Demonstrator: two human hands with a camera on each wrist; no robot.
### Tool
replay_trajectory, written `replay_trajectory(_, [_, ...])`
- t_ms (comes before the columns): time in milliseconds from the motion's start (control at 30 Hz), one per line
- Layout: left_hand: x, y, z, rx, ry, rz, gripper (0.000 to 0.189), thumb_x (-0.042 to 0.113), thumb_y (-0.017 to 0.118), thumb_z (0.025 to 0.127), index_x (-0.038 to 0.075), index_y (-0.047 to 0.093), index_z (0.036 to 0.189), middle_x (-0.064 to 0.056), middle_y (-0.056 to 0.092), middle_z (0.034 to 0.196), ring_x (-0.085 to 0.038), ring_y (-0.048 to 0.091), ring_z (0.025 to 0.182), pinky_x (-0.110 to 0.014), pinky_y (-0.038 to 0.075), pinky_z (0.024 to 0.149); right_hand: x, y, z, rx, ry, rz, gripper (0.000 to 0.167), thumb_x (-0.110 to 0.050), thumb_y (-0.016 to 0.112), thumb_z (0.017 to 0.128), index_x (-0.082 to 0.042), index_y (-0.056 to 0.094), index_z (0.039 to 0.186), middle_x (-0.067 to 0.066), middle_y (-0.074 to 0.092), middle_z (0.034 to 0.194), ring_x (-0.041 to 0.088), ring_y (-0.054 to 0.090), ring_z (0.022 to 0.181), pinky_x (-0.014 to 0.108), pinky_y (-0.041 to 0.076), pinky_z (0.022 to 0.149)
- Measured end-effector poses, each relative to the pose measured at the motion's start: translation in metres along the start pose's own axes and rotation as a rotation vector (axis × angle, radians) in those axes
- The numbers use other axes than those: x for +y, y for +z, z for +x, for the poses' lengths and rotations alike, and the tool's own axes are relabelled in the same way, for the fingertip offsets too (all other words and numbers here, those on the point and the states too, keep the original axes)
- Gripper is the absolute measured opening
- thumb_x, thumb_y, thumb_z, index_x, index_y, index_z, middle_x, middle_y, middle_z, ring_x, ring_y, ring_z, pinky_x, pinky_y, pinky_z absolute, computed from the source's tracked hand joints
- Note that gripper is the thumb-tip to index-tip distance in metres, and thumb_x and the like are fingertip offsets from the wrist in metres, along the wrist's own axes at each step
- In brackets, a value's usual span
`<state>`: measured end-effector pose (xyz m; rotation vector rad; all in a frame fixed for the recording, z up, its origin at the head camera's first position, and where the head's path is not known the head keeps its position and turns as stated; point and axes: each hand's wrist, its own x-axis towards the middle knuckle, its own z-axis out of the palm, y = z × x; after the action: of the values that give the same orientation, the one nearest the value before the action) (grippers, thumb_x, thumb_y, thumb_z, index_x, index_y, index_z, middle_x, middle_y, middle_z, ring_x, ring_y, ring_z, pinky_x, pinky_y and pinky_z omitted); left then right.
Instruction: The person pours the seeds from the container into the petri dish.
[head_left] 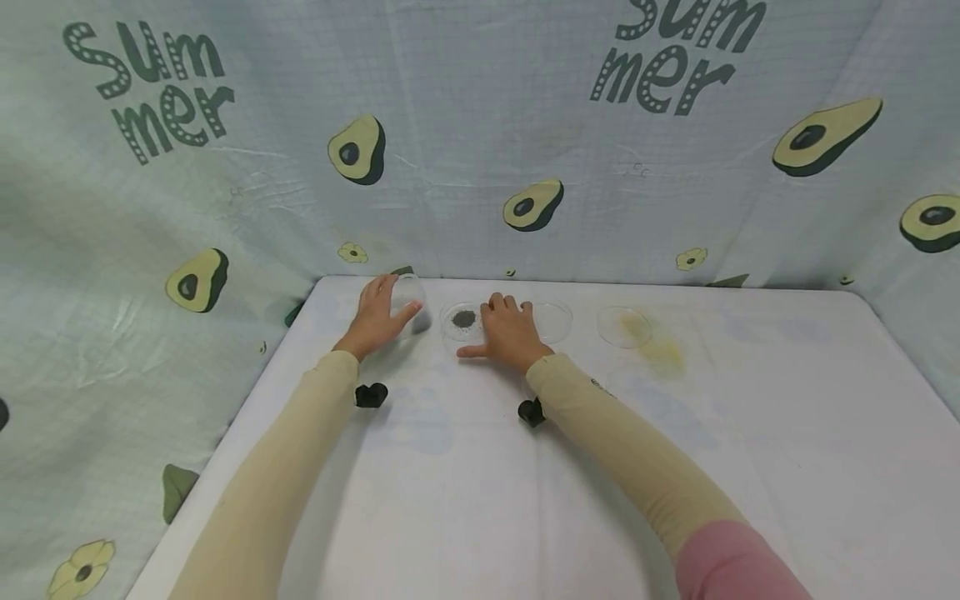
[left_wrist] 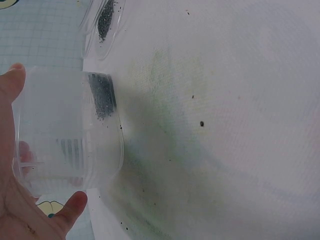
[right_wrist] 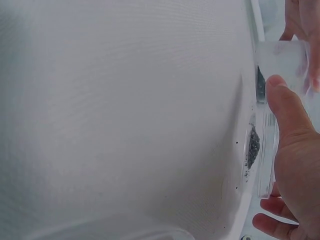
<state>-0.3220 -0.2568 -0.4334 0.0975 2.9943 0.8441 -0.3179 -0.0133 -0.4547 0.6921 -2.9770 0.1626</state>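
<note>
My left hand (head_left: 377,318) grips a clear plastic container (left_wrist: 55,125) from its left, fingers behind and thumb in front. Dark granules (left_wrist: 102,95) show inside it, near its base. In the head view my right hand (head_left: 512,335) holds a second clear container (head_left: 447,327) at its right side, thumb stretched across the front and fingers behind. A small heap of dark granules (head_left: 464,318) lies in that one. The right wrist view shows the thumb (right_wrist: 287,105) and fingertips (right_wrist: 272,220) toward opposite ends of this container. Both containers stand side by side at the table's far edge.
Right of my right hand is another clear round container (head_left: 555,333). Farther right stands one more clear round container (head_left: 611,333), with a yellowish patch (head_left: 663,356) beside it on the white table (head_left: 450,517). A printed curtain (head_left: 450,100) hangs behind.
</note>
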Motion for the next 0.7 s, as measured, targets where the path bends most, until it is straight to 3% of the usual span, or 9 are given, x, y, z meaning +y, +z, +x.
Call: replay_trajectory(700, [0.006,-0.003,-0.003,0.002,0.005,-0.003,0.078,0.051,0.048,0.097,0.011,0.014,0.155,-0.013,0.007,0.162,-0.031,0.004,0.150,-0.055,0.018,0.120,-0.002,0.000,0.011,-0.029,0.029,0.030,0.094,-0.076,0.062,0.073,-0.005,0.053,0.133,0.012,0.049,0.127,0.030,0.048,0.119,0.055,0.038,0.102])
